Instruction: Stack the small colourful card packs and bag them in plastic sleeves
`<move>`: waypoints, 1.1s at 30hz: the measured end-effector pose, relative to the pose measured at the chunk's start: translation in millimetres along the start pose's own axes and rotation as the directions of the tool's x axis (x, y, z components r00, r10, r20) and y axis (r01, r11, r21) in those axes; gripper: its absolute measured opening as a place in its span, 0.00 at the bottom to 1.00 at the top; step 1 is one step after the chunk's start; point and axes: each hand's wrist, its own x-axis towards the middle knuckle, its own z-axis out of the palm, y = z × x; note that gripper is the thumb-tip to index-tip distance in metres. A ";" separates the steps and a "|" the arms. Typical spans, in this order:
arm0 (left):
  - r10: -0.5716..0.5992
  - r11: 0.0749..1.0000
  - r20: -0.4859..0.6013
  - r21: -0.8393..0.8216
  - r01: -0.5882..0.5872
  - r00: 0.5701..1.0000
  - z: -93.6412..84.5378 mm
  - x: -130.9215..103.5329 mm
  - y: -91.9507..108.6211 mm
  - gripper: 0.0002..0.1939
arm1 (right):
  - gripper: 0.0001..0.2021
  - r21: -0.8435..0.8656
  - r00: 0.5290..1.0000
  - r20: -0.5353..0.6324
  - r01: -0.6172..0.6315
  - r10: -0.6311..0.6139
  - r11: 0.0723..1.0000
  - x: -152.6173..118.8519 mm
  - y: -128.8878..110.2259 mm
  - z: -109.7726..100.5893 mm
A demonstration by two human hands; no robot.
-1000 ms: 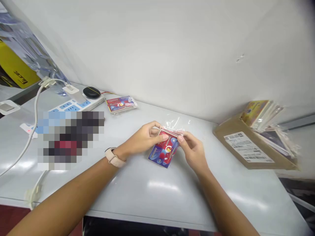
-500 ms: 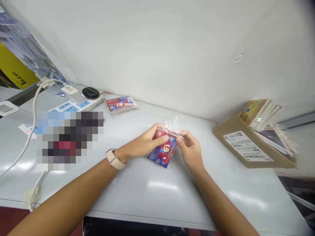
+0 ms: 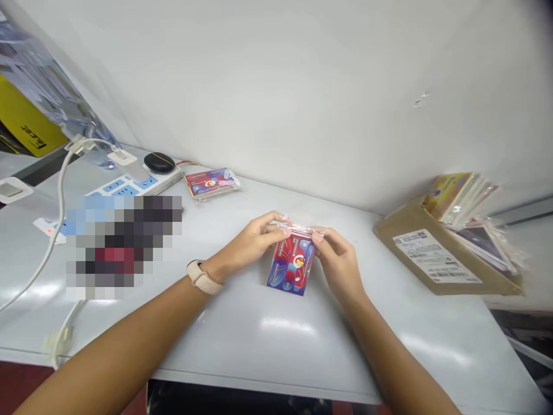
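Note:
Between my hands is a clear plastic bag holding a stack of red and blue printed cards point(image 3: 290, 268), its lower end slanting down toward the table. My left hand point(image 3: 261, 239), with a pale watch band on its wrist, pinches the top left corner, thumb on the front. At the top right corner, my right hand point(image 3: 339, 253) pinches the bag the same way. Crinkled clear film shows along the upper edge between the two thumbs. Behind and to the left lies a similar bagged stack of red and blue cards point(image 3: 211, 183).
An opened cardboard box point(image 3: 427, 253) with a white label stands at the right, packed with bagged cards point(image 3: 458, 199). At the left are a power strip point(image 3: 162, 183), a round black case point(image 3: 159, 162), white cables and a blurred-out patch. A white wall rises behind the grey table point(image 3: 242, 346).
The bagged card stack has turned more upright and shifted slightly right. My left thumb has moved from the card face up to the top edge, and the loose film there is gathered flatter.

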 end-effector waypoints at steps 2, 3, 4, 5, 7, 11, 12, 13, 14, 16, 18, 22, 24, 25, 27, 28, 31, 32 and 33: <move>0.007 1.000 0.001 -0.003 -0.007 1.000 0.6 -0.8 0.3 0.21 | 0.16 0.012 1.000 -0.016 0.017 -0.017 1.000 0.1 1.5 -0.3; 0.009 1.000 0.003 -0.006 -0.009 1.000 1.0 -1.3 0.5 0.20 | 0.15 0.018 1.000 -0.022 0.023 -0.022 1.000 0.0 1.8 -0.3; 0.007 1.000 0.005 -0.007 -0.007 1.000 1.6 -1.7 0.9 0.19 | 0.15 0.024 0.999 -0.027 0.026 -0.025 0.999 -0.1 1.8 -0.2; 0.005 1.000 0.005 -0.008 -0.005 1.000 2.3 -2.1 1.4 0.18 | 0.15 0.030 0.999 -0.029 0.027 -0.026 0.999 -0.3 1.5 0.0; 0.004 1.000 0.001 -0.017 -0.004 1.000 3.9 -2.6 2.7 0.17 | 0.15 0.036 0.999 -0.029 0.027 -0.026 0.999 -0.9 0.5 0.2; -0.012 0.998 -0.044 -0.066 0.009 0.999 7.7 -2.6 6.3 0.15 | 0.15 0.035 0.999 -0.029 0.022 -0.021 0.999 -2.0 -0.2 0.0; -0.023 0.997 -0.060 -0.080 0.018 0.998 8.5 -2.6 7.1 0.16 | 0.15 0.036 1.000 -0.025 0.016 -0.015 0.999 -2.1 0.1 -0.2; -0.034 0.995 -0.072 -0.093 0.028 0.997 8.9 -2.5 7.9 0.16 | 0.15 0.037 1.000 -0.019 0.008 -0.007 0.999 -2.1 0.5 -0.5; -0.046 0.994 -0.080 -0.104 0.038 0.996 9.1 -2.4 8.4 0.16 | 0.15 0.038 1.000 -0.014 -0.001 0.001 0.999 -2.0 0.9 -0.9; -0.072 0.991 -0.089 -0.123 0.061 0.993 8.4 -2.1 8.8 0.16 | 0.16 0.035 1.000 -0.004 -0.019 0.019 0.999 -1.3 1.5 -1.9; -0.098 0.987 -0.093 -0.138 0.085 0.991 6.8 -1.7 8.1 0.16 | 0.16 0.024 1.000 -0.004 -0.026 0.026 0.999 -0.3 1.4 -3.1; -0.116 0.985 -0.116 -0.143 0.099 0.986 5.4 -1.3 6.3 0.15 | 0.14 -0.005 0.999 -0.022 -0.026 0.026 1.000 0.9 -1.4 -5.0; -0.102 0.986 -0.142 -0.146 0.081 0.985 6.4 -1.8 6.7 0.14 | 0.14 -0.013 1.000 -0.027 -0.012 0.011 1.000 0.5 -3.8 -4.9; -0.093 0.986 -0.148 -0.149 0.071 0.985 7.1 -2.3 7.5 0.14 | 0.13 -0.019 1.000 -0.028 0.003 -0.004 1.000 0.0 -5.2 -4.6; -0.077 0.986 -0.139 -0.156 0.055 0.987 7.9 -3.6 9.9 0.14 | 0.12 -0.029 0.999 -0.024 0.045 -0.046 0.999 -1.0 -7.7 -4.0; -0.069 0.987 -0.125 -0.156 0.050 0.990 7.8 -4.3 11.4 0.14 | 0.12 -0.028 0.997 -0.024 0.070 -0.070 0.997 -1.5 -8.7 -3.7; -0.046 0.992 -0.066 -0.121 0.038 0.997 4.8 -6.0 15.2 0.16 | 0.10 -0.020 0.991 -0.030 0.131 -0.132 0.991 -2.6 -10.4 -3.4; -0.039 0.994 -0.044 -0.103 0.034 0.998 3.3 -6.3 15.9 0.17 | 0.09 -0.025 0.989 -0.035 0.146 -0.146 0.989 -2.7 -10.6 -3.4; -0.031 0.996 -0.023 -0.086 0.029 0.999 1.7 -6.6 16.2 0.17 | 0.09 -0.033 0.986 -0.040 0.158 -0.159 0.987 -2.8 -10.8 -3.4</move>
